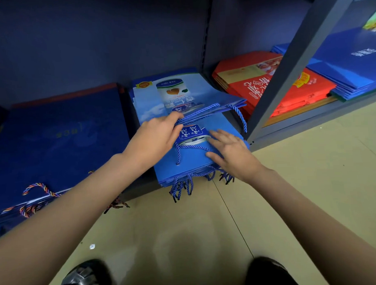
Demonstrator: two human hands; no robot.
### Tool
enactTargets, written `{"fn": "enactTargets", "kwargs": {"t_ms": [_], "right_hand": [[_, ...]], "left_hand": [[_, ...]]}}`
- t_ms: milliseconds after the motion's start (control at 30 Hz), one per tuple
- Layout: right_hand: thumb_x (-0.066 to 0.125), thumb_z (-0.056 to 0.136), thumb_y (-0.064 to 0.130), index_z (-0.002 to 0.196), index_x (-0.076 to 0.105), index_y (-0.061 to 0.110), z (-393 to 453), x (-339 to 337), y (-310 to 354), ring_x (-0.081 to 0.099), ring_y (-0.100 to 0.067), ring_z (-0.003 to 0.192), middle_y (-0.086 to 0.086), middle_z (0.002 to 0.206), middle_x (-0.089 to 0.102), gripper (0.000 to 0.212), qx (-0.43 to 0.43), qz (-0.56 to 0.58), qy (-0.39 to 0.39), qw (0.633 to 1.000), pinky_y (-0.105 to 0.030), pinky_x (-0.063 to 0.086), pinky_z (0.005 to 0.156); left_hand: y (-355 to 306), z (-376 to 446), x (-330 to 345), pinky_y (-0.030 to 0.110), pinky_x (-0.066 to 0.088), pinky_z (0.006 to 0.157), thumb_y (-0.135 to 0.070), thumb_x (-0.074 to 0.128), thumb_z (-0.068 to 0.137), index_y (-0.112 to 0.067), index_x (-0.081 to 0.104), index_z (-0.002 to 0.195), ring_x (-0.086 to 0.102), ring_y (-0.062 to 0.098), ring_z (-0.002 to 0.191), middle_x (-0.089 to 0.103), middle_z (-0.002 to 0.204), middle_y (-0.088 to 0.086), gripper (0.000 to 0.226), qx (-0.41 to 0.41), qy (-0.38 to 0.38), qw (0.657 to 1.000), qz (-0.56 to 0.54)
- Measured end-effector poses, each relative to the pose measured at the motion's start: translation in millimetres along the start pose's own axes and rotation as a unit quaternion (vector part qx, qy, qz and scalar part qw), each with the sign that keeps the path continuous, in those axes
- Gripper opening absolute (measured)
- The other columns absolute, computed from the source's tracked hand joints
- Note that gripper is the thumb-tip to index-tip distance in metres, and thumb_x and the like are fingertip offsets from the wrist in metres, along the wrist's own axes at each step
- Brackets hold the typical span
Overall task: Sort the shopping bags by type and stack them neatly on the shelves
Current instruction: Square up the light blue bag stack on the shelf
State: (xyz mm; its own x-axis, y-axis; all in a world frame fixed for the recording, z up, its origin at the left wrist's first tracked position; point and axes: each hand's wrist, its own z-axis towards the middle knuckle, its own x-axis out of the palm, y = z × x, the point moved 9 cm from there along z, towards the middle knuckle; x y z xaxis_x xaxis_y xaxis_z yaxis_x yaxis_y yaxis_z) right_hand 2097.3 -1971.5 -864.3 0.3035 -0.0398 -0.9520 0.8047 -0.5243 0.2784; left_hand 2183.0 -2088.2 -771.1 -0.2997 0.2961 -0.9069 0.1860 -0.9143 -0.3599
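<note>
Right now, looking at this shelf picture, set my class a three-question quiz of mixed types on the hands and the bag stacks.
1. True or false: the right hand lies flat on the light blue bags.
2. Which stack lies directly right of the shelf post? A) navy bags B) red bags C) green bags
3. Fill in: the left hand touches a blue rope ____.

Key: 1 true; 2 B, the red bags; 3 handle.
</note>
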Motion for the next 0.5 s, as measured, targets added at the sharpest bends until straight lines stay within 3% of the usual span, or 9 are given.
{"fn": "enactTargets", "kwargs": {"t_ms": [67,167,267,367,433,500], "right_hand": [[0.065,0.086,0.034,0.113,0.065,0.010,-5,-19,-9,0.038,-0.025,0.127,-0.005,0.132,0.051,0.037,0.011,0.039,-0.082,0.996,-0.043,0.030,0.106],[0.074,0.076,0.017,0.086,0.072,0.008,-16,-28,-18,0.050,-0.029,0.101,-0.008,0.101,0.060,0.013,0.041,0.076,-0.139,0.986,-0.047,0.043,0.088],[0.063,0.083,0.011,0.089,0.068,0.006,-7,-27,-12,0.052,-0.024,0.092,-0.009,0.098,0.059,0.010,0.088,0.082,-0.168,0.978,-0.036,0.046,0.079],[0.057,0.086,0.007,0.090,0.063,0.003,5,-32,-14,0.057,-0.020,0.075,-0.010,0.087,0.064,0.009,0.178,0.199,-0.227,0.936,-0.025,0.043,0.073],[0.056,0.087,0.005,0.095,0.062,0.000,13,-22,-17,0.065,-0.025,0.079,-0.012,0.086,0.067,0.011,0.204,0.282,-0.208,0.914,-0.025,0.047,0.077],[0.056,0.088,0.003,0.106,0.061,-0.002,18,-12,-16,0.065,-0.025,0.095,-0.014,0.101,0.067,0.019,0.187,0.330,-0.153,0.913,-0.021,0.046,0.085]], "left_hand": [[3,-5,4,0.035,0.042,0.074,-0.024,0.041,0.099,-0.010,0.048,0.131,0.062,0.033,0.086,0.067,0.095,0.012,0.035,0.005,0.010,1.000,0.006],[11,-5,9,0.036,0.043,0.073,-0.024,0.041,0.099,-0.010,0.048,0.131,0.063,0.035,0.087,0.068,0.096,0.015,0.035,-0.001,0.015,1.000,0.005],[8,-4,13,0.036,0.043,0.077,-0.024,0.040,0.100,-0.010,0.046,0.132,0.062,0.034,0.095,0.067,0.105,0.013,0.036,-0.005,0.012,1.000,0.004],[8,-3,20,0.037,0.042,0.080,-0.026,0.039,0.100,-0.012,0.044,0.133,0.060,0.032,0.101,0.065,0.112,0.009,0.036,-0.019,0.012,1.000,0.012],[9,-4,28,0.039,0.044,0.081,-0.029,0.039,0.100,-0.014,0.044,0.132,0.059,0.032,0.104,0.063,0.117,0.007,0.036,-0.032,0.019,0.999,0.023],[9,-6,36,0.039,0.045,0.083,-0.029,0.041,0.099,-0.014,0.045,0.131,0.058,0.029,0.108,0.061,0.122,0.004,0.036,-0.037,0.022,0.998,0.034]]}}
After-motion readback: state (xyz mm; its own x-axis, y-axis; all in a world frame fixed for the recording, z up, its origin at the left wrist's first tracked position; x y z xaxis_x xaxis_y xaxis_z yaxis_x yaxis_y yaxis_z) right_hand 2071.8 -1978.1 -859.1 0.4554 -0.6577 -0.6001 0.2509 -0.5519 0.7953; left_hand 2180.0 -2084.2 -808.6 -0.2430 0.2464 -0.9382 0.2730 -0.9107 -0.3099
